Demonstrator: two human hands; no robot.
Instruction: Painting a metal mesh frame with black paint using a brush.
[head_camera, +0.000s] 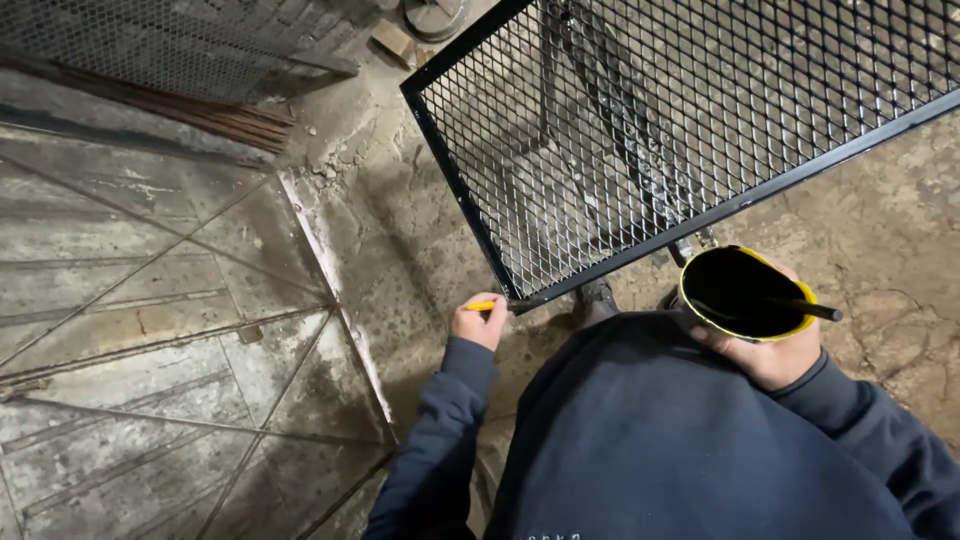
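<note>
The left hand (480, 322) is pinching a thin yellow-handled brush (481, 306) at the corner of the stiff, heavy-looking black mesh frame (700, 120), while the right hand (770, 350) is cupping a light, spill-prone yellow-rimmed paint cup (745, 292) from below, above the cracked concrete floor (880, 230).

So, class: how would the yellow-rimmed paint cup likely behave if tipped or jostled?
The paint cup looks open-topped and filled with black liquid, so it would probably spill easily. A stick rests in it, likely shifting its balance. The right hand cups it from below, suggesting it is light.
</note>
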